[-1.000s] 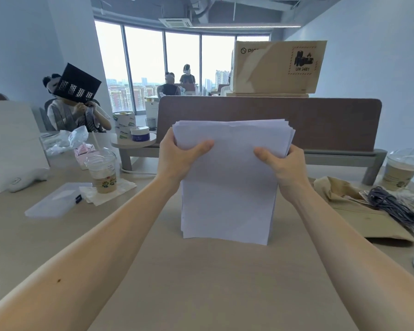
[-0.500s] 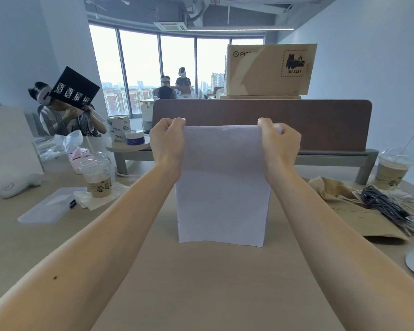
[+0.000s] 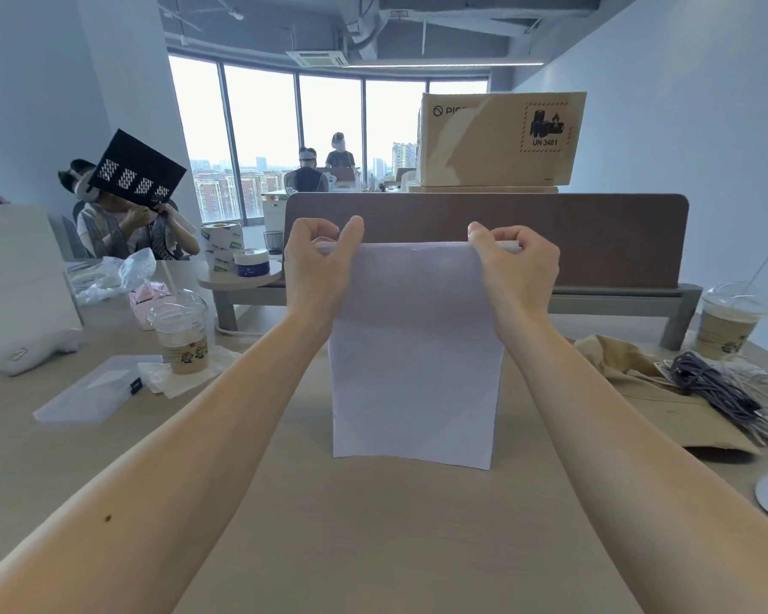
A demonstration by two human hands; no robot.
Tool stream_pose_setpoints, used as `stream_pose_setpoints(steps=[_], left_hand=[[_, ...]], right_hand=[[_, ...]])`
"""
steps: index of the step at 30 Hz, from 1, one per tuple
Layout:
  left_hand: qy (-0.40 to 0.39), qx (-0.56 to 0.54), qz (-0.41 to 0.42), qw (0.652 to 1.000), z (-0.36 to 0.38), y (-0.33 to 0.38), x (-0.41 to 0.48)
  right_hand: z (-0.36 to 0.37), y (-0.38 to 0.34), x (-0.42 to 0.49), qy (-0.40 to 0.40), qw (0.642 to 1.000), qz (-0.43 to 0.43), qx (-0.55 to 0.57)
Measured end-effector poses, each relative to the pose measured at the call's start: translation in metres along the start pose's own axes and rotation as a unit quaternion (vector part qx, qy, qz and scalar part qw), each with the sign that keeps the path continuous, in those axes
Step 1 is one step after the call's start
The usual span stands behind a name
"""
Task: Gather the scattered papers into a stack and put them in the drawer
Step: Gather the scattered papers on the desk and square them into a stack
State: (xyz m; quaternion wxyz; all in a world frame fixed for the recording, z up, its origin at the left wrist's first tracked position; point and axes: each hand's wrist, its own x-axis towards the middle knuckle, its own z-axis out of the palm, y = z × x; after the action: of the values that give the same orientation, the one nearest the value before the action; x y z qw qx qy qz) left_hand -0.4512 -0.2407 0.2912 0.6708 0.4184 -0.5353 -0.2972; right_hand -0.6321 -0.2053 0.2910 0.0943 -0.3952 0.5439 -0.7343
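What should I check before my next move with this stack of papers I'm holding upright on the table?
1. Left hand grips the paper stack at its top left: ok.
2. Right hand grips its top right: ok.
3. Bottom edge rests on the table, sides look flush: ok.
4. Top edge squared: cannot tell, it curls over.
5. Left cup and right cup stand apart from the stack: ok.
6. Drawer located: not ok, none in view.
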Motion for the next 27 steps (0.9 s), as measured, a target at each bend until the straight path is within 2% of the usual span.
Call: stream_pose_setpoints(steps=[3,6,10,12,14,16,18,21,24,27], left_hand=[[-0.021,-0.010,0.009,1.000,-0.004,-0.005,0.000],[-0.075,0.010,0.027,0.997,-0.015,-0.019,0.001],[-0.160,-0.051,-0.032,0.985,-0.023,-0.046,-0.005],[-0.181,-0.063,-0.061,0.980,-0.023,-0.057,-0.013],[-0.175,-0.077,-0.077,0.979,-0.022,-0.064,-0.016],[-0.174,-0.089,-0.080,0.977,-0.023,-0.068,-0.014],[-0.190,-0.089,-0.086,0.974,-0.026,-0.074,-0.016],[-0.209,-0.073,-0.099,0.970,-0.026,-0.086,-0.027],[-0.188,-0.091,-0.078,0.975,-0.025,-0.078,-0.024],[-0.195,-0.103,-0.060,0.974,-0.030,-0.074,-0.015]], right_hand=[[0.000,0.001,0.001,0.018,1.000,-0.003,-0.002],[0.001,0.002,0.000,0.022,1.000,-0.009,-0.006],[0.001,0.003,0.000,0.017,1.000,-0.021,0.002],[-0.008,0.008,0.000,-0.026,0.999,-0.040,0.008],[-0.025,0.022,0.000,-0.134,0.989,-0.046,0.031],[-0.042,0.043,-0.008,-0.245,0.967,-0.007,0.064],[-0.048,0.066,-0.021,-0.299,0.951,0.052,0.060],[-0.040,0.086,-0.035,-0.306,0.946,0.087,0.067],[-0.034,0.076,-0.027,-0.285,0.951,0.070,0.100],[-0.036,0.075,-0.021,-0.301,0.944,0.063,0.119]])
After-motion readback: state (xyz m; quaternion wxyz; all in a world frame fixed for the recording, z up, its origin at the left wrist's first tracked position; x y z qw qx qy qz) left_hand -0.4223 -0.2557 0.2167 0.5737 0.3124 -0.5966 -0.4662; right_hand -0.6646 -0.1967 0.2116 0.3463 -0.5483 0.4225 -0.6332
